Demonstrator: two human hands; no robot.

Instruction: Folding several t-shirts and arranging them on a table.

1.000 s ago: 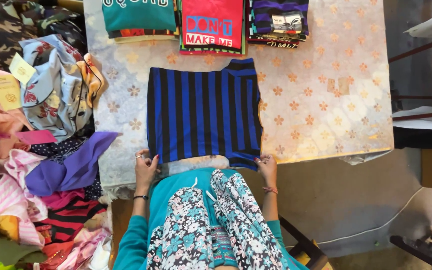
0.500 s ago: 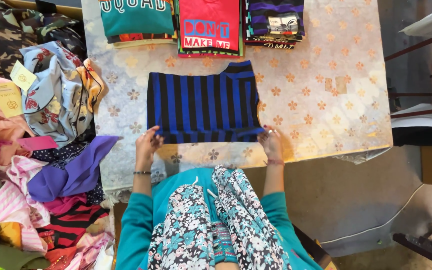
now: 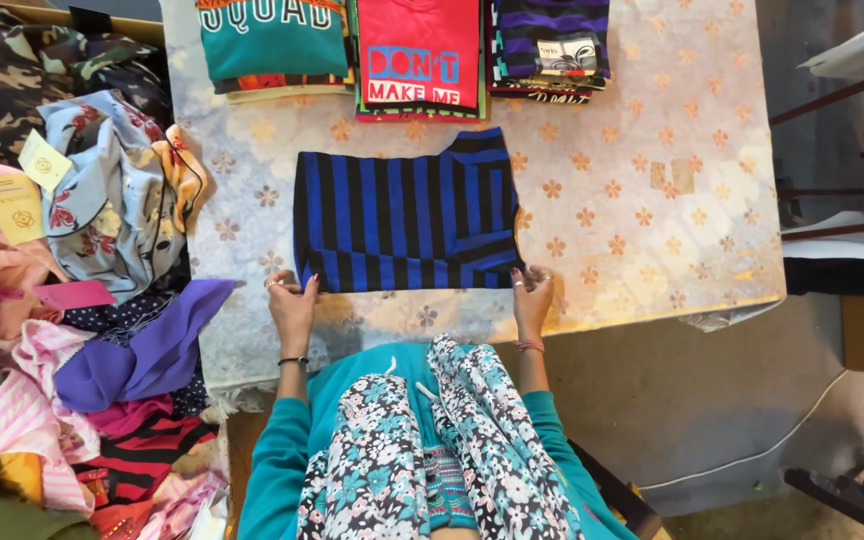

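Soft, even light fills the scene, bright enough that colours read strongly and nothing burns out. The pale flowered tabletop (image 3: 652,200) shows a faint warm sheen but no hard glare. Shadows are weak and diffuse: a thin dark edge lies under the near side of the blue and black striped garment (image 3: 407,210), and the floor (image 3: 712,400) to the right is dimmer and greyer. Focus is sharp across the middle. Straight lines bend slightly toward the corners, and fine detail is mildly soft.
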